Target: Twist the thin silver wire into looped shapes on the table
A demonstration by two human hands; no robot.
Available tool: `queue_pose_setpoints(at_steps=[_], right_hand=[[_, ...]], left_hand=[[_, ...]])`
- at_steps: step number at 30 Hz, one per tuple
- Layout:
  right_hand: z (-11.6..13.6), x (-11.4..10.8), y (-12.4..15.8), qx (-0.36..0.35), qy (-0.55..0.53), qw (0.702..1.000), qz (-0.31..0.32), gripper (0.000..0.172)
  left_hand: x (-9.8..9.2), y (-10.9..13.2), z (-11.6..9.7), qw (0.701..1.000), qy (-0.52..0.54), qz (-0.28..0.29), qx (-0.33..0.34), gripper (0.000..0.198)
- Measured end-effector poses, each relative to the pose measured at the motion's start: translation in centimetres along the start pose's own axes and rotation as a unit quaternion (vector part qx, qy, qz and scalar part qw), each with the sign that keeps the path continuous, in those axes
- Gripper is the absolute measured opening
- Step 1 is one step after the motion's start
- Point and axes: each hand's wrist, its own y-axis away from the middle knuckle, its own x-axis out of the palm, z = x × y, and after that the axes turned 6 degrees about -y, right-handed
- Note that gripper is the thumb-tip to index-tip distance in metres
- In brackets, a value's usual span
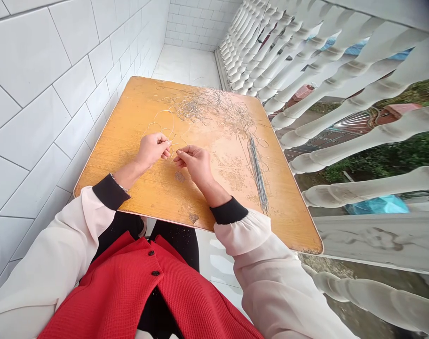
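Observation:
My left hand (153, 149) is closed in a pinch on a thin wire (173, 123), whose looped part curves up beyond the fingers. Just to its right, my right hand (196, 164) is also pinched shut, its fingertips at the same thin wire near the left fingertips. Exactly how the wire runs between the fingers is too fine to make out. Both hands are over the near-middle part of a worn wooden table (130, 113). Toward the far edge lies a tangled heap of bent wires (195, 108). A bundle of straight metal wires (257, 174) rests to the right of my right hand.
A white tiled wall (59, 99) runs close along the left. On the right, a white balustrade (327, 195) borders the table side, with greenery and a gate outside. The table's rounded near right corner (315, 247) sticks out beside my right forearm.

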Motion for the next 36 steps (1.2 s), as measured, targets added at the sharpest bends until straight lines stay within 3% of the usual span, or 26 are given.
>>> queue_pose_setpoints(at_steps=[6,10,15,20,24,30,33,36], right_hand=[[-0.6,0.0,-0.3,0.009,-0.029,0.999,-0.029,0.02],[-1.0,-0.2,-0.5,-0.045,0.06,0.997,-0.023,0.021],[-0.9,-0.8,-0.6,-0.21,0.276,0.937,-0.05,0.025],[-1.0,-0.9,-0.5,-0.28,0.394,0.875,-0.032,0.032],[-1.3,-0.8,-0.6,-0.32,0.413,0.852,-0.021,0.034],[-1.7,-0.5,-0.7,-0.315,0.367,0.874,-0.038,0.027],[-1.7,-0.3,-0.6,-0.263,0.306,0.913,-0.059,0.021],[-1.4,0.1,-0.3,-0.163,0.201,0.965,-0.049,0.017]], left_hand=[[0.3,0.2,0.1,1.0,-0.002,0.006,0.001,0.029],[0.2,0.1,0.1,1.0,-0.005,-0.005,-0.003,0.03],[0.3,0.1,0.1,1.0,-0.016,-0.004,-0.004,0.029],[0.3,0.2,0.0,1.0,-0.023,-0.002,-0.005,0.03],[0.0,0.3,-0.3,0.999,-0.039,-0.004,0.0,0.029],[-0.2,0.6,-0.9,0.999,-0.052,-0.003,0.005,0.031],[-0.2,0.4,-0.8,0.999,-0.048,-0.005,0.011,0.03],[-0.2,0.3,-0.6,0.999,-0.051,-0.007,0.009,0.03]])
